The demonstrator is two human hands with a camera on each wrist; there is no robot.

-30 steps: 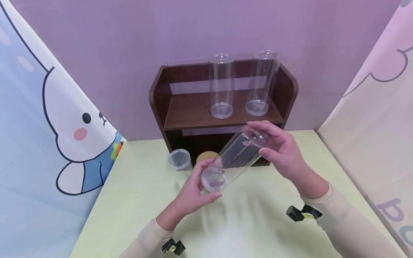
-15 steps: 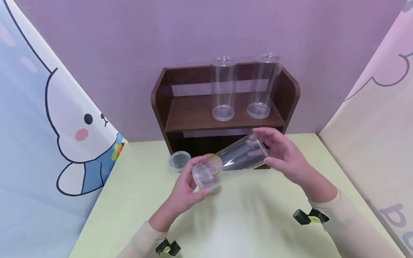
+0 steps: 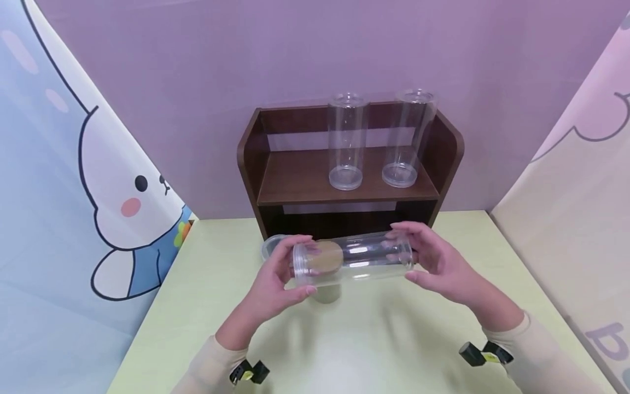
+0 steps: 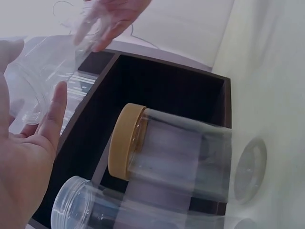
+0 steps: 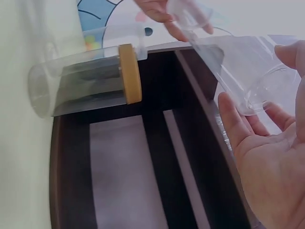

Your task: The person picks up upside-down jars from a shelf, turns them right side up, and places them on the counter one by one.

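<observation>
A clear plastic jar (image 3: 366, 257) lies almost level in the air between both hands, over the pale table. My left hand (image 3: 270, 284) grips its ridged end, thumb in front and fingers behind. At the opposite, smooth end, my right hand (image 3: 440, 268) holds it with thumb and fingers spread around the edge. Behind and below it, a jar with a tan lid (image 4: 126, 143) stands upright on the table, partly seen through the held one. Close by on the left is another clear jar with a clear ridged lid (image 4: 71, 205), partly covered by my left hand in the head view.
A dark brown two-tier shelf (image 3: 300, 175) stands against the purple backdrop (image 3: 197, 109). On its upper board, two tall clear jars, one middle (image 3: 346, 142) and one right (image 3: 401, 175), stand upright. Printed cloths hang at both sides of the table (image 3: 216, 257).
The held jar has turned from a steep tilt to nearly level. The right hand has come down with its end, while the left hand has shifted slightly left and up.
</observation>
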